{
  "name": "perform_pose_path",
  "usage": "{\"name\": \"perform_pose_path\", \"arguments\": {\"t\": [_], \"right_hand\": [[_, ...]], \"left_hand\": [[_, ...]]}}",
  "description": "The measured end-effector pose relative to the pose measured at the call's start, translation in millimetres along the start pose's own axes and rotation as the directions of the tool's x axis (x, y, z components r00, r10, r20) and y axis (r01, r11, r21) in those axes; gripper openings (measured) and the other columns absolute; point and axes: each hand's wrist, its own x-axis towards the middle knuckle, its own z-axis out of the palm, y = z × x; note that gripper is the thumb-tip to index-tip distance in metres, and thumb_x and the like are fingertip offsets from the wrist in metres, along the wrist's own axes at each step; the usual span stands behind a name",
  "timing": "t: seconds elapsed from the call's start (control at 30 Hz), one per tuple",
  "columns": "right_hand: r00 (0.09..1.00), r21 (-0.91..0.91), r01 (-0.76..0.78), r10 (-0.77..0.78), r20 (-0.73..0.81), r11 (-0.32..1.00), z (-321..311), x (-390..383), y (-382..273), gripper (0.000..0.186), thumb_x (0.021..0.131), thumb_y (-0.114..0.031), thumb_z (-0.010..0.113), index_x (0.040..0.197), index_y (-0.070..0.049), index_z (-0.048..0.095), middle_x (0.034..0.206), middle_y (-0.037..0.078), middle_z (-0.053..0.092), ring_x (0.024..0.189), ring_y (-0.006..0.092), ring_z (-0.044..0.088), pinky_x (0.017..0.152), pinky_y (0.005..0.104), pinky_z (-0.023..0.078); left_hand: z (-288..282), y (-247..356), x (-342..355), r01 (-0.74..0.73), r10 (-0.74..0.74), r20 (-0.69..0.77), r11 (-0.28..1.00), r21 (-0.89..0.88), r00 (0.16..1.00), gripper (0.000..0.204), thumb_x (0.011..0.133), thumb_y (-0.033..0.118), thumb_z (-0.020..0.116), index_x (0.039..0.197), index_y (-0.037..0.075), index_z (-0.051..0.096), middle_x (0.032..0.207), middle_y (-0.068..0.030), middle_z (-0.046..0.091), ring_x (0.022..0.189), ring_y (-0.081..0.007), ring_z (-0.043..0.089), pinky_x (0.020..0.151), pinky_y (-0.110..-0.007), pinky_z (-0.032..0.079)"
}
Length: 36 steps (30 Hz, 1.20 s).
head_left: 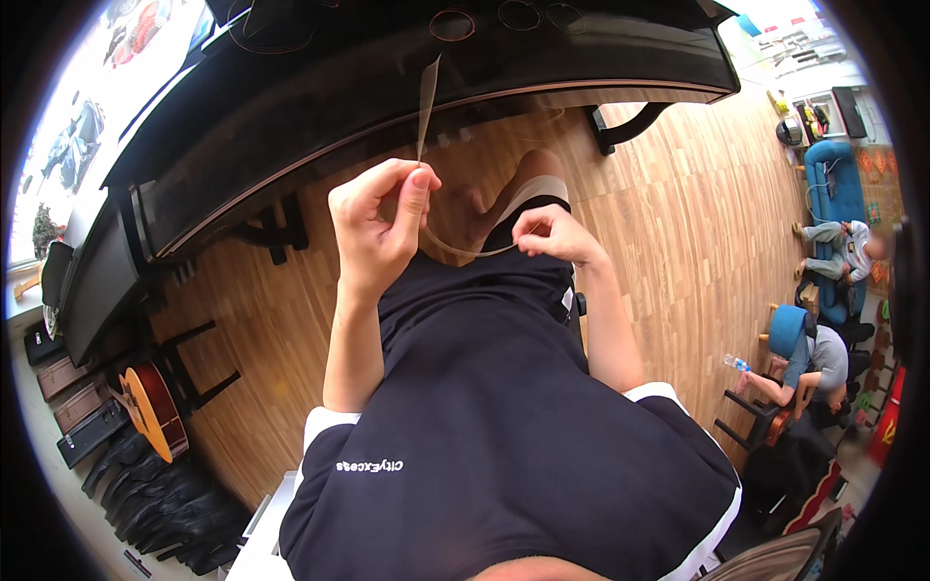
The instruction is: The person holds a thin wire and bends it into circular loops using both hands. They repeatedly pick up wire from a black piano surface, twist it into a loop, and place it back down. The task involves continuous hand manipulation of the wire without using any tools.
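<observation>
A thin, pale, translucent strip [427,105] runs between my two hands, its kind not clear. My left hand [380,218] is closed, thumb and forefinger pinching it, and one end stands up above the fingers toward the black table. Below that pinch, the strip sags in a curve over my lap to my right hand [557,235]. The fingers of my right hand are curled together in a pinch on its other part. Both hands are raised in front of my dark shirt, apart from the table.
A glossy black table [581,73] spans the far side, with a copper-coloured wire ring [452,25] and other thin loops on it. An acoustic guitar [155,412] and black cases lie at left. Two people sit at right, near a blue sofa [835,184].
</observation>
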Motion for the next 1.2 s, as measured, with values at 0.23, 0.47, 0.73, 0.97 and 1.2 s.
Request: {"name": "perform_pose_path", "arguments": {"t": [0.23,0.47,0.73,0.97,1.2], "right_hand": [[0.900,-0.152,0.420,-0.389,0.196,0.895,30.2,-3.3,-66.5,0.088,0.081,-0.022,0.074,0.154,-0.010,0.027,0.136,0.015,0.055,0.119,0.0273,0.058,0.101,0.0386,0.046],[0.736,0.946,0.308,-0.656,-0.168,0.104,10.1,6.6,-90.1,0.036,0.098,-0.029,0.057,0.124,-0.003,0.053,0.102,0.011,0.060,0.079,0.0157,0.058,0.070,0.0270,0.048],[0.909,0.986,0.166,-0.385,-0.159,-0.016,-35.9,-9.6,-26.6,0.030,0.105,-0.021,0.044,0.085,-0.002,0.056,0.079,0.006,0.055,0.066,0.0129,0.053,0.059,0.0244,0.047],[0.867,0.945,0.326,-0.405,-0.291,0.017,-27.0,-24.0,-7.1,0.025,0.103,-0.017,0.050,0.086,0.000,0.056,0.085,0.006,0.046,0.071,0.0136,0.047,0.064,0.0226,0.045],[0.725,0.948,0.315,-0.636,-0.265,-0.035,-30.9,-5.6,11.4,0.014,0.098,-0.013,0.059,0.092,0.000,0.059,0.085,0.009,0.056,0.073,0.0143,0.055,0.063,0.0235,0.047]], "left_hand": [[2.0,21.8,-9.0,0.125,-0.136,0.158,0.989,0.079,0.978,0.016,0.094,0.003,0.058,0.080,-0.002,0.064,0.061,-0.0027,0.055,0.054,-0.0049,0.045,0.049,-0.023,0.036],[-26.0,42.9,-12.4,-0.088,0.018,0.227,0.949,0.301,0.974,0.004,0.085,0.002,0.065,0.084,-0.001,0.067,0.072,-0.0118,0.066,0.056,-0.0218,0.059,0.053,-0.029,0.045],[-75.8,99.2,-0.2,-0.324,0.208,0.274,0.801,0.503,0.939,0.003,0.078,0.000,0.069,0.076,0.000,0.066,0.067,-0.0131,0.061,0.057,-0.0281,0.060,0.053,-0.032,0.045],[-118.6,134.2,41.1,-0.352,0.146,0.338,0.622,0.700,0.930,0.003,0.081,-0.001,0.067,0.080,-0.003,0.064,0.068,-0.0117,0.056,0.059,-0.0261,0.056,0.056,-0.031,0.043],[-144.9,144.9,103.2,-0.447,0.252,0.369,0.508,0.736,0.895,0.006,0.091,0.002,0.058,0.088,-0.001,0.062,0.077,-0.0093,0.060,0.071,-0.0230,0.060,0.070,-0.030,0.047]]}}
